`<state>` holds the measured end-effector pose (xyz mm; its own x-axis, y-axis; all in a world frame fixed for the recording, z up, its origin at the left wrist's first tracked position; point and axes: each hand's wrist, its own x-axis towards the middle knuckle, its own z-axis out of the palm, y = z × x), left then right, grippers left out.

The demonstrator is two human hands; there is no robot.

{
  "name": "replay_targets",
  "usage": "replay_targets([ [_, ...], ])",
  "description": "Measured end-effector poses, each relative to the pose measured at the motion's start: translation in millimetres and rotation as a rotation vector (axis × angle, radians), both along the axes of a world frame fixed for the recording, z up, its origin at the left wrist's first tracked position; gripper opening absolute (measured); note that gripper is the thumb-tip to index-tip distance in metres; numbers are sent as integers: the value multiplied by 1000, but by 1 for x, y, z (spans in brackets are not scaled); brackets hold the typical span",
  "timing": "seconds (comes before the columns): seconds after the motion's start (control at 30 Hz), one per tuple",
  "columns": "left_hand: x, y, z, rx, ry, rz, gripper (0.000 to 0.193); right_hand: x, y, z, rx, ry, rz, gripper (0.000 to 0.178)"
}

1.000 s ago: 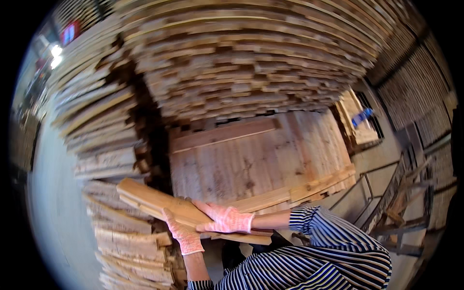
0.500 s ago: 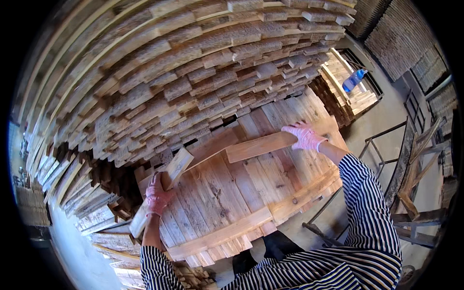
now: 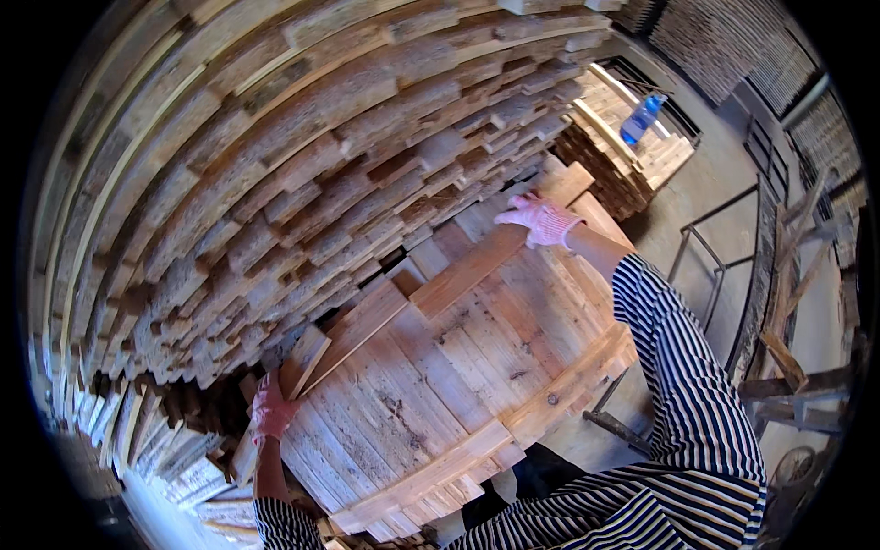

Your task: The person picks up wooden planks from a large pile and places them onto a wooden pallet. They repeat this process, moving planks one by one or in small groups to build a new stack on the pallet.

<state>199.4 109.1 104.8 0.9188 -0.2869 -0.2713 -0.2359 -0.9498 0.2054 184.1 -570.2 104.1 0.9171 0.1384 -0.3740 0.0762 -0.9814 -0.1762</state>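
Several boards lie side by side as a panel of wooden planks [image 3: 385, 394] in front of me, with a strip of wood [image 3: 440, 477] across its near edge. Along its far side runs a wooden board [image 3: 472, 266], which my right hand [image 3: 543, 220], in a pink-and-white glove, grips toward its right end. Another flat board [image 3: 367, 325] continues that line to the left. At the panel's left corner, my gloved left hand [image 3: 272, 408] is closed around a narrow wooden board [image 3: 307, 362]; part of it is hidden behind the hand.
A tall stack of rough boards [image 3: 302, 156] rises just beyond the panel. Back right, a blue bottle [image 3: 642, 119] lies on a lower wood pile [image 3: 674, 160]. Metal frames [image 3: 715, 266] and scrap timber [image 3: 784, 357] stand at the right; more boards [image 3: 192, 467] are at the left.
My right hand has moved away from me and slightly left, bringing its board down along the panel's far side. My left hand and its narrow board have shifted slightly left and toward me.
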Motion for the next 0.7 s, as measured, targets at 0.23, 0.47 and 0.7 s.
replay_targets([
  [0.23,-8,-14,-2,30,32,54,88,20,6,-27,-67,-36,-56,87],
  [0.47,-19,-41,20,63,-49,-17,91,8,20,-28,118,-356,-9,92],
  [0.7,-76,-176,130,-586,921,201,67,-141,185,-30,715,-128,100,91],
])
